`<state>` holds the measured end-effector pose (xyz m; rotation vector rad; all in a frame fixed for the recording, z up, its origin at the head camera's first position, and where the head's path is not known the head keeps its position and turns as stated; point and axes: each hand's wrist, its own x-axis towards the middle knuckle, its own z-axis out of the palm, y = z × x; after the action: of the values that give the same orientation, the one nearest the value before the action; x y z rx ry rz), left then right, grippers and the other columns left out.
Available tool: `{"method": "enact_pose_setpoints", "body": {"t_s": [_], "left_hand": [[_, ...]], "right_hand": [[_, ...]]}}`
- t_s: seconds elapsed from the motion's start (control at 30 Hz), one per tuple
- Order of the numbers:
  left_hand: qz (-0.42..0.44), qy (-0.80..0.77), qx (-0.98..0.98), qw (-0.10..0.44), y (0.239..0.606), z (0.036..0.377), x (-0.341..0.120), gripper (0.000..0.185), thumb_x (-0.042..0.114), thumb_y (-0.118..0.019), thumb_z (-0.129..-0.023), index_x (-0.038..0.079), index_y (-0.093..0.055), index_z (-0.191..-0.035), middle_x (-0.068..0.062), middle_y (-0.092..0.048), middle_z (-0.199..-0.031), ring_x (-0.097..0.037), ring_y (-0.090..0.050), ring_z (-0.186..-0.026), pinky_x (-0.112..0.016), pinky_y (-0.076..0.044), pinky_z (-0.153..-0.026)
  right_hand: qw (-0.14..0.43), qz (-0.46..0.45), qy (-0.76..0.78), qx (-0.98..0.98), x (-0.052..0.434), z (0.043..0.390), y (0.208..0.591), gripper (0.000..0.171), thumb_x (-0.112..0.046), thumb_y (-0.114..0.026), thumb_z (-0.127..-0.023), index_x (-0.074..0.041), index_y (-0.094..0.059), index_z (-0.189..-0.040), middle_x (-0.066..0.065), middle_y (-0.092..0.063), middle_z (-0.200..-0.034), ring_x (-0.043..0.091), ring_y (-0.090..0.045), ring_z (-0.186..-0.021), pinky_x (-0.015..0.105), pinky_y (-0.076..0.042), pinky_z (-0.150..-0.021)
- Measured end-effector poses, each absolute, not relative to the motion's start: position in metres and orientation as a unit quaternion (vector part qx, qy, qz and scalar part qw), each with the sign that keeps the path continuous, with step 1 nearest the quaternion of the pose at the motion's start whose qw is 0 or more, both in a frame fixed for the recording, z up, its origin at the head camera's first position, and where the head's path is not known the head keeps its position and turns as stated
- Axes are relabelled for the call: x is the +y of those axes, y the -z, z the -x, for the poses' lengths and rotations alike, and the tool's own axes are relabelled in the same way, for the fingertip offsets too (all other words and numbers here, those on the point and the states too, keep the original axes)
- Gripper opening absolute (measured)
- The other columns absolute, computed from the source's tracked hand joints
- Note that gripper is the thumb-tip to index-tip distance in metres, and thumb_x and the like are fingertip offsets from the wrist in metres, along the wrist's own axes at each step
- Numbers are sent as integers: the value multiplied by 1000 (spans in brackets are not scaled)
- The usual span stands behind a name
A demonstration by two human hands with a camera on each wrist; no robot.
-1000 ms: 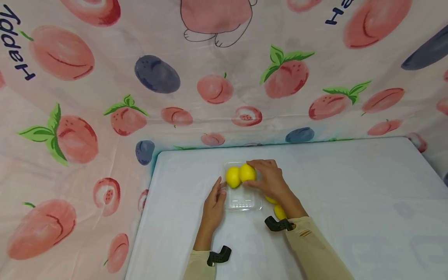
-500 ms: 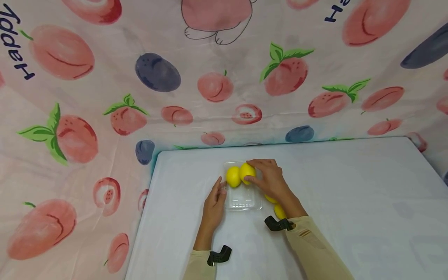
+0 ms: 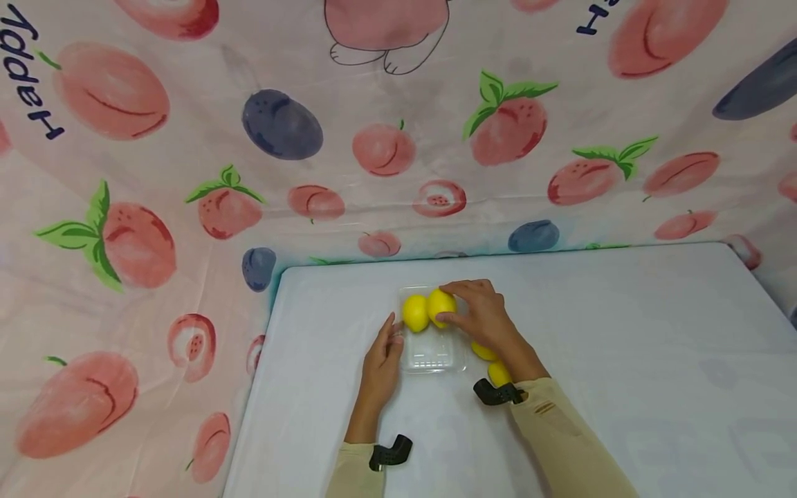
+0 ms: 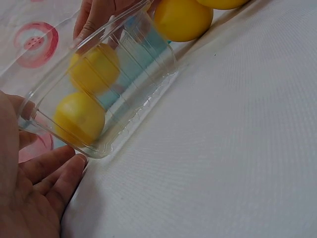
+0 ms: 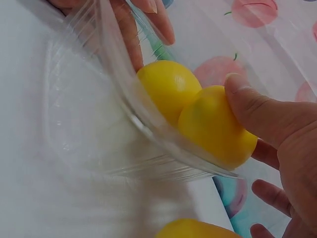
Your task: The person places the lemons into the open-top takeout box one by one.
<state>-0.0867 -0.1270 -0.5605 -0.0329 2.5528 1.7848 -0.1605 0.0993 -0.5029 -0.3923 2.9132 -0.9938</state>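
Note:
A clear plastic box (image 3: pixel 429 356) sits on the white table with two yellow lemons at its far end. My right hand (image 3: pixel 482 315) reaches over the box's right side and pinches the right lemon (image 3: pixel 439 306) between thumb and fingers. That lemon touches the left lemon (image 3: pixel 415 313) beside it. Along the box's left wall, my left hand (image 3: pixel 380 365) lies with its fingers fairly straight; in the left wrist view its fingertips (image 4: pixel 74 168) are at the box's corner. The near part of the box holds nothing.
Outside the box, two more lemons lie to its right, one lemon (image 3: pixel 483 351) partly under my right wrist and a nearer lemon (image 3: pixel 499 373) beside the sleeve. A fruit-print cloth (image 3: pixel 380 207) hangs behind the white table (image 3: pixel 623 332).
Over the last second my right thumb has shifted a little up on the right lemon. Both hands and the box otherwise stay in place; the view tilts slightly.

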Motion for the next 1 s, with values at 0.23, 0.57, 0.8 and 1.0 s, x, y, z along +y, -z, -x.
{"method": "enact_pose_setpoints", "body": {"t_s": [0.23, 0.57, 0.8, 1.0], "left_hand": [[15, -575, 818, 18, 561, 87, -127, 50, 34, -47, -109, 33, -37, -159, 5, -57, -148, -17, -57, -129, -44, -45, -111], [22, -576, 817, 18, 560, 88, -125, 50, 33, -47, -109, 34, -37, -158, 4, -58, -148, -18, -57, -129, -45, -44, -112], [23, -574, 819, 14, 561, 89, -123, 51, 34, -47, -109, 34, -36, -158, 4, -56, -149, -18, -56, -130, -45, -44, -113], [22, -574, 819, 11, 560, 90, -123, 51, 33, -47, -109, 34, -36, -158, 3, -56, -149, -17, -56, -129, -45, -44, -112]], "right_hand": [[23, 122, 310, 943, 100, 162, 502, 61, -47, -82, -83, -23, -67, -136, 2, -65, -141, 32, -49, -127, 61, -41, -98], [33, 108, 293, 949, 101, 163, 504, 60, -45, -84, -81, -22, -68, -134, 4, -66, -140, 32, -49, -127, 59, -40, -96], [41, 102, 251, 962, 100, 167, 507, 59, -46, -84, -81, -22, -69, -133, 3, -67, -137, 32, -48, -128, 60, -39, -96], [49, 102, 213, 970, 98, 167, 501, 61, -49, -83, -81, -22, -68, -134, 3, -67, -137, 33, -46, -130, 64, -37, -101]]}}
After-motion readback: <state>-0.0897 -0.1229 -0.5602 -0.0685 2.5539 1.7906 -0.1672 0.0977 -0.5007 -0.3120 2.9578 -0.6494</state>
